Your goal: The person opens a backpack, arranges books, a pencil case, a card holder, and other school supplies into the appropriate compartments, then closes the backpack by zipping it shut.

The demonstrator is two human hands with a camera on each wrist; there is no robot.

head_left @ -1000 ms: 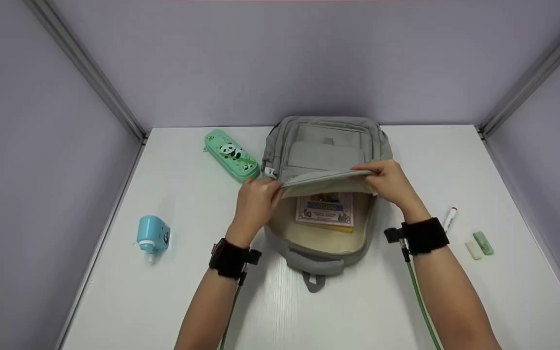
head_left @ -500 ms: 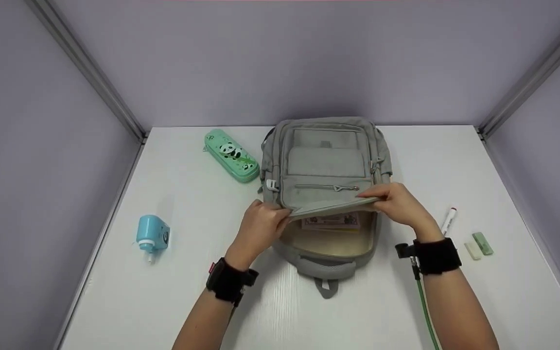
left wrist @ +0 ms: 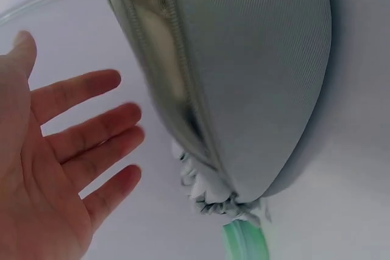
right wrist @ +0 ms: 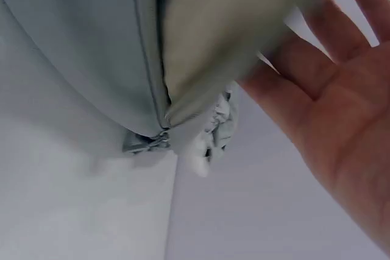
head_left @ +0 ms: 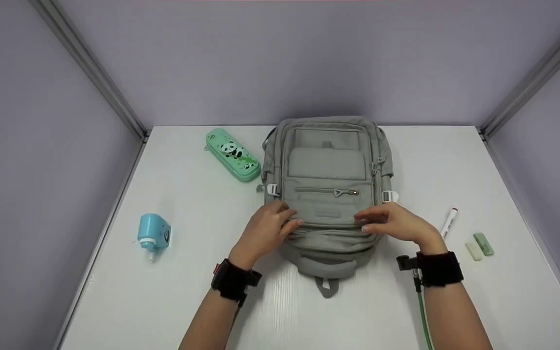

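Observation:
A grey backpack (head_left: 328, 165) lies front side up, its top flap lowered over the main compartment. In the left wrist view an unzipped gap with beige lining (left wrist: 161, 47) runs along its side; the right wrist view shows more of the lining (right wrist: 207, 22). My left hand (head_left: 265, 228) is at the flap's left corner, and the left wrist view shows its fingers (left wrist: 91, 132) spread and apart from the fabric. At the right corner is my right hand (head_left: 396, 224), fingers fairly straight beside the flap edge. The book inside is hidden now.
A green panda pencil case (head_left: 234, 155) lies left of the backpack. Further left is a light blue bottle (head_left: 153, 231). On the right are a white marker (head_left: 449, 223), a green block (head_left: 483, 244) and a pale block (head_left: 473, 251). Panels wall the table's back and sides.
Both hands brought the backpack's flap down toward the person, covering the opening and the book. Their fingers then let go of the flap's edge.

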